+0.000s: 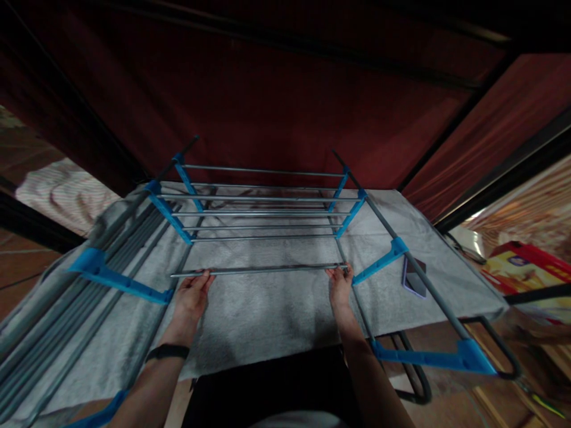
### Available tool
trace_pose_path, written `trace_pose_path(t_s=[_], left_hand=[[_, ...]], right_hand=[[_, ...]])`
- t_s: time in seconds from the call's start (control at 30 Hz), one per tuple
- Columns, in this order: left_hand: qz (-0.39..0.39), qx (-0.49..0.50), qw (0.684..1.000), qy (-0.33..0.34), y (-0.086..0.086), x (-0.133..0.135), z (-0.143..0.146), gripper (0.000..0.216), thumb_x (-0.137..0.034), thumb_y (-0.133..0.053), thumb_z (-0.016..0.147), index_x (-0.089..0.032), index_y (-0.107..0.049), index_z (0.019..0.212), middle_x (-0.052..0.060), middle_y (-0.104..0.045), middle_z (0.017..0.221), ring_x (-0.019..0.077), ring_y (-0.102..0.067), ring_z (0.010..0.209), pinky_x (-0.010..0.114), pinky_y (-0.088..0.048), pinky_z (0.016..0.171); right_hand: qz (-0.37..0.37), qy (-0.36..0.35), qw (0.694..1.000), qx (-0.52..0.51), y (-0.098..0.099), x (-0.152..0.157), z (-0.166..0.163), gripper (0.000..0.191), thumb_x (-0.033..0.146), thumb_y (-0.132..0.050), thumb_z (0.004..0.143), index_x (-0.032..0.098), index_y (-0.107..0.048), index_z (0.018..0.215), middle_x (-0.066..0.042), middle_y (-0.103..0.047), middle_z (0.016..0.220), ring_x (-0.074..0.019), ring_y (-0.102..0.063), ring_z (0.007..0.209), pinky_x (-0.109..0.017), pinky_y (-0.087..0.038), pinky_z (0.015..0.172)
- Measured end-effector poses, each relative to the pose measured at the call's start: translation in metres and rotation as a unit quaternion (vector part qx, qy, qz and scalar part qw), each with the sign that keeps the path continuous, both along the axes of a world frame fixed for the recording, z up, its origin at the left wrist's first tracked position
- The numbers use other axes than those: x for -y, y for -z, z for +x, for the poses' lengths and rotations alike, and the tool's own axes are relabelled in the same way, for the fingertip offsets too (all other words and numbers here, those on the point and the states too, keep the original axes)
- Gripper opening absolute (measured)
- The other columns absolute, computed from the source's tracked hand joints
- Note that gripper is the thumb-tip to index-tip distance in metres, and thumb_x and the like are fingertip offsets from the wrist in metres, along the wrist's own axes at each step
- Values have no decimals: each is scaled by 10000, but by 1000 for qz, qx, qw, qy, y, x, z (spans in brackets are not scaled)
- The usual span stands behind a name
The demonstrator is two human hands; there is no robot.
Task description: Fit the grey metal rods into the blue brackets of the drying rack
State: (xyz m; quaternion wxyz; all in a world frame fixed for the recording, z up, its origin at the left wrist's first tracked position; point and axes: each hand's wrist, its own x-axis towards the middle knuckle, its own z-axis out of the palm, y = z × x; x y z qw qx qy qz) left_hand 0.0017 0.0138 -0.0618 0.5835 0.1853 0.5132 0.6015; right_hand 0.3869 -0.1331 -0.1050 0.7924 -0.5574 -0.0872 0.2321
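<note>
A thin grey metal rod [267, 270] lies crosswise between my two hands. Near its left end, the fingers of my left hand [191, 294] are closed on it. My right hand [341, 285] pinches its other end, close beside a blue plastic bracket [377, 266] on the right side. Another blue bracket [125, 282] is just left of my left hand. Beyond the rod stands a partly assembled rack with blue brackets and several grey crossbars [267, 199] fitted between its two sides. No crossbar spans the nearer brackets apart from the rod in my hands.
Several loose grey tubes [116, 261] lie on the left of the cloth-covered table [263, 321]. A phone [414, 276] rests under the right side tube. Past the table's right edge are a red and yellow package [526, 267] and pliers [546, 404]. A dark red panel [267, 107] stands behind.
</note>
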Motion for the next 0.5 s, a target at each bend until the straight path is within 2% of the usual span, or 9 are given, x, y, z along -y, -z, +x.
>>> trace_pose_path(t_s=[0.23, 0.37, 0.5], left_hand=[[19, 8, 999, 25, 0, 5, -2, 273, -11, -842, 663, -192, -659, 754, -31, -732, 784, 130, -734, 835, 288, -605, 917], [5, 9, 1000, 16, 3, 2, -2, 270, 13, -822, 663, -173, -649, 757, -30, -730, 779, 112, -727, 805, 285, -589, 953], [4, 23, 1000, 14, 1, 3, 0, 286, 23, -827, 665, -163, -632, 761, -37, -722, 768, 95, -714, 771, 260, -583, 938]], right_hand=[[-6, 8, 1000, -5, 5, -2, 3, 389, 379, -675, 822, 290, -462, 1135, 91, -571, 865, -111, -610, 702, -318, -607, 746], [2, 10, 1000, -11, 6, -4, 3, 476, 339, -754, 768, 300, -455, 1135, 107, -561, 839, -108, -601, 691, -311, -609, 748], [-3, 15, 1000, -10, 3, -4, 2, 570, 267, -816, 717, 284, -452, 1155, 130, -528, 778, -111, -581, 707, -337, -610, 826]])
